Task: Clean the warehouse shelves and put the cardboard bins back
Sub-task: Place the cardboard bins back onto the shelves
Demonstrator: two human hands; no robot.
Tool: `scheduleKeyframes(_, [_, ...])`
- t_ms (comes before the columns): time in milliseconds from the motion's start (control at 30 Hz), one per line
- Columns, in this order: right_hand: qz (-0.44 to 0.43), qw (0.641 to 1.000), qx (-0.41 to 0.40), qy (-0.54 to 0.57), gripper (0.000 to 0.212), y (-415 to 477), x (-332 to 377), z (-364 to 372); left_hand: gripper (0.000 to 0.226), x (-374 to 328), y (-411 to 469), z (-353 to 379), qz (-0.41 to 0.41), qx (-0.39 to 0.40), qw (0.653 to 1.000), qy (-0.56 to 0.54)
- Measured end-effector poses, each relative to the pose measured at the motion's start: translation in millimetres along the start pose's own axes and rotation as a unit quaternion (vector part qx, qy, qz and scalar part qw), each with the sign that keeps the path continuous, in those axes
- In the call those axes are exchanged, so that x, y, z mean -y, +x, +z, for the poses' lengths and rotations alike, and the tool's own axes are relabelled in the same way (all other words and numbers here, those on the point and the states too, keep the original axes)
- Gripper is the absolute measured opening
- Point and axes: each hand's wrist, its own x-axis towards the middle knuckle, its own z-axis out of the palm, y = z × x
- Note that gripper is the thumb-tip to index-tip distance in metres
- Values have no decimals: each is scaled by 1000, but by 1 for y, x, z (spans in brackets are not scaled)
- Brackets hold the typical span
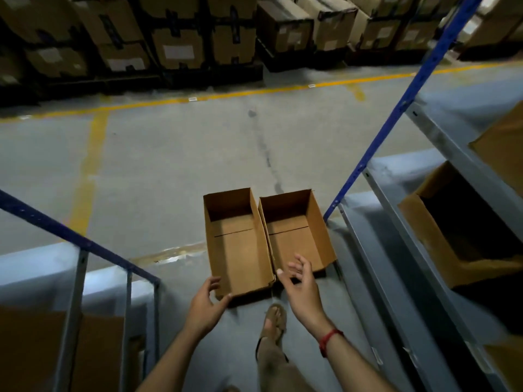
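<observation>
Two open-topped cardboard bins stand side by side on the grey floor, the left bin [237, 250] and the right bin [297, 236]; both look empty inside. My left hand [208, 302] holds the near left corner of the left bin, thumb and fingers curled round its edge. My right hand [301, 281] hovers over the near edge where the two bins meet, fingers loosely spread, holding nothing.
A blue and grey shelf rack [396, 222] rises at the right with cardboard bins [441, 236] on its levels. Another rack [85, 264] stands at the lower left. Stacked cartons [181, 43] line the far side of the aisle behind a yellow floor line. My sandalled foot [273, 321] is below the bins.
</observation>
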Motion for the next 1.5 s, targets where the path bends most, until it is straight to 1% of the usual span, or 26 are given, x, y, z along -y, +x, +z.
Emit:
scheduleKeyframes(133, [44, 998, 34, -23, 59, 52, -8, 2, 59, -5, 34, 1, -37, 2, 999, 15])
scheduleKeyframes(333, [82, 990, 89, -75, 58, 107, -19, 12, 58, 2, 70, 5, -77, -9, 997, 14])
scheduleKeyframes(533, [117, 983, 91, -107, 61, 147, -38, 36, 67, 19, 101, 0, -104, 6, 995, -6])
scheduleKeyframes(633, [144, 980, 83, -110, 64, 165, -57, 49, 72, 34, 122, -3, -122, 8, 992, 4])
scheduleKeyframes(733, [172, 975, 78, -120, 65, 181, -81, 57, 72, 49, 144, 1, -148, -5, 989, -8])
scheduleKeyframes(833, [191, 970, 78, -132, 63, 201, -109, 63, 71, 70, 168, 15, -153, 7, 988, -13])
scheduleKeyframes(933, [205, 963, 80, -155, 61, 225, -148, 65, 69, 105, 190, 39, -173, 22, 985, -20])
scheduleKeyframes(1033, [226, 953, 83, -187, 64, 250, -192, 70, 64, 142, 211, 62, -202, 14, 979, -11])
scheduleKeyframes(1133, [248, 943, 87, -205, 65, 275, -228, 80, 63, 174, 233, 82, -212, 26, 977, -3])
scheduleKeyframes(1200, [252, 940, 88, -213, 64, 296, -253, 91, 64, 195, 251, 95, -228, 35, 973, -5])
scheduleKeyframes(1300, [248, 938, 102, -219, 64, 320, -270, 106, 67, 214, 275, 107, -241, 36, 970, 7])
scheduleKeyframes(1367, [236, 937, 118, -230, 59, 339, -286, 118, 70, 229, 295, 115, -248, 38, 968, 15])
scheduleKeyframes(1433, [233, 932, 125, -248, 52, 357, -304, 129, 77, 243, 317, 122, -259, 47, 965, 12])
scheduleKeyframes(1500, [236, 926, 113, -273, 51, 373, -323, 135, 87, 253, 341, 127, -258, 68, 964, 12])
